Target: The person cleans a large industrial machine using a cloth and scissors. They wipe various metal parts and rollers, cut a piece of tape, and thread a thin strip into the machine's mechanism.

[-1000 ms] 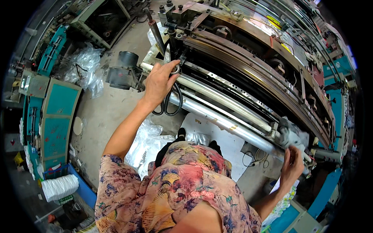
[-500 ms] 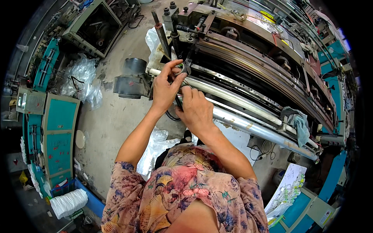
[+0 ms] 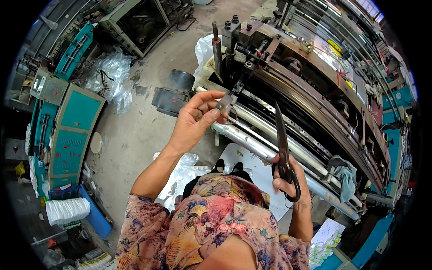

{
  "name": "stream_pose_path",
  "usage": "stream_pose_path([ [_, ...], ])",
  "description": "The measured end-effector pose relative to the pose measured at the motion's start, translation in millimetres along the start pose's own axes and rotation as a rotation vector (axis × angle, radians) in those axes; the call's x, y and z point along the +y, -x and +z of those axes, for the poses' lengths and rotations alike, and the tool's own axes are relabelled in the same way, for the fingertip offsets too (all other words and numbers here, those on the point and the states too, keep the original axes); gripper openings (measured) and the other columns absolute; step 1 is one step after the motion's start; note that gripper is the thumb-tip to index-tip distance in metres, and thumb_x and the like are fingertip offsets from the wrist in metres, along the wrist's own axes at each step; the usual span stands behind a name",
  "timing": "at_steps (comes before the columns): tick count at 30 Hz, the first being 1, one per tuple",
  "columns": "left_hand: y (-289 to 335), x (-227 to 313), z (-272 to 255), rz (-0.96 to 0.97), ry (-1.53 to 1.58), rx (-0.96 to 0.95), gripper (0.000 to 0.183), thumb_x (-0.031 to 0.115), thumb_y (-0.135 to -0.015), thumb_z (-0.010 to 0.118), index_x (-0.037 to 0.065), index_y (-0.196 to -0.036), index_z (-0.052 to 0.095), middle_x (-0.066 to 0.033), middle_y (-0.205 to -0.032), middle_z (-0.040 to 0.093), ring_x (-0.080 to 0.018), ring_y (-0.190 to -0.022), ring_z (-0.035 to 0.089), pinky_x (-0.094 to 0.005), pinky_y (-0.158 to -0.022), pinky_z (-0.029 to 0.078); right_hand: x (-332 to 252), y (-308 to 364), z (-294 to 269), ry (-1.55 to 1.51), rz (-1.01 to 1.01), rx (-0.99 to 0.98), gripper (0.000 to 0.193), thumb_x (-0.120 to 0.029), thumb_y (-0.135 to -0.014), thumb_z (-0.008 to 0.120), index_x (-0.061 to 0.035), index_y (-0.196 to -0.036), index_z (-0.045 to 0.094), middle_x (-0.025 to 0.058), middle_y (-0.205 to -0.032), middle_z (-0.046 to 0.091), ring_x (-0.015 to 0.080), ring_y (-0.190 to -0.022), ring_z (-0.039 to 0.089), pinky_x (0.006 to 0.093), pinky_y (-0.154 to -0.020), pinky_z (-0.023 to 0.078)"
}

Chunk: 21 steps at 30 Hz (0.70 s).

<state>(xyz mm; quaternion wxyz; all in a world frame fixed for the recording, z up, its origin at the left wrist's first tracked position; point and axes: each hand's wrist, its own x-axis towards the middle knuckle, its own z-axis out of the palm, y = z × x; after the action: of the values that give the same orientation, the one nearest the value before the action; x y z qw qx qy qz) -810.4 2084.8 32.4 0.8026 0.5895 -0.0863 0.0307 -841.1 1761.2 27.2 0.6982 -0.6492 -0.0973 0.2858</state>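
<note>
My right hand (image 3: 296, 180) is closed round the black handles of a pair of scissors (image 3: 282, 144), held to the right of the machine's front rollers with the long blades pointing away from me. My left hand (image 3: 195, 120) is raised at the left end of the machine, thumb and fingers pinched on a small clear, greyish piece (image 3: 223, 104) whose kind I cannot make out. A thin reddish loop hangs beside that piece. Below and right of the left fingers runs a silver roller (image 3: 245, 138).
The long machine (image 3: 310, 85) fills the right side, a grey-blue rag (image 3: 344, 180) draped on its near end. A black motor-like cylinder (image 3: 173, 96) sits left of it. Clear plastic sheeting (image 3: 112, 78) lies on the floor. Teal cabinets (image 3: 72, 135) stand at the left.
My hands were close together at the machine's left end and have come apart. The right has swung right and toward me, the scissors now plainly in view. The head view has shifted.
</note>
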Motion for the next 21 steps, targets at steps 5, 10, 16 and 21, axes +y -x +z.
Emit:
stream_pose_path([
  [5, 2, 10, 9, -0.065, -0.016, -0.092, 0.041, 0.019, -0.104, 0.059, 0.002, -0.140, 0.051, -0.0062, -0.109, 0.066, -0.0130, -0.098, 0.063, -0.0285, -0.086, 0.052, -4, -4, 2, -0.226, 0.051, -0.182, 0.079, -0.064, -0.083, 0.071, 0.0008, -0.125, 0.052, 0.0101, -0.080, 0.065, 0.0123, -0.065, 0.058, 0.0317, -0.072, 0.053],
  [10, 7, 12, 19, -0.093, -0.006, -0.106, 0.042, 0.021, -0.103, 0.060, 0.003, -0.140, 0.051, -0.0055, -0.107, 0.065, -0.0131, -0.097, 0.064, -0.0294, -0.086, 0.053, -21, -10, -3, 0.094, -0.070, -0.320, 0.109, -0.090, -0.069, 0.061, 0.0011, -0.128, 0.053, 0.0107, -0.088, 0.066, 0.0099, -0.064, 0.054, 0.0247, -0.059, 0.042],
  [16, 10, 13, 34, -0.094, 0.004, -0.111, 0.043, 0.023, -0.103, 0.061, 0.003, -0.139, 0.053, -0.0052, -0.107, 0.065, -0.0130, -0.096, 0.064, -0.0299, -0.086, 0.054, -27, -4, -5, 0.215, 0.014, -0.318, 0.114, -0.092, -0.062, 0.064, 0.0015, -0.127, 0.054, 0.0074, -0.087, 0.067, 0.0091, -0.063, 0.054, 0.0229, -0.058, 0.042],
  [21, 12, 14, 44, -0.095, 0.000, -0.157, 0.039, 0.018, -0.104, 0.060, 0.003, -0.139, 0.052, -0.0029, -0.112, 0.060, -0.0110, -0.100, 0.063, -0.0268, -0.087, 0.053, -30, 3, -8, 0.249, 0.043, -0.301, 0.118, -0.093, -0.057, 0.065, 0.0026, -0.126, 0.056, 0.0062, -0.086, 0.066, 0.0091, -0.063, 0.054, 0.0227, -0.059, 0.043],
])
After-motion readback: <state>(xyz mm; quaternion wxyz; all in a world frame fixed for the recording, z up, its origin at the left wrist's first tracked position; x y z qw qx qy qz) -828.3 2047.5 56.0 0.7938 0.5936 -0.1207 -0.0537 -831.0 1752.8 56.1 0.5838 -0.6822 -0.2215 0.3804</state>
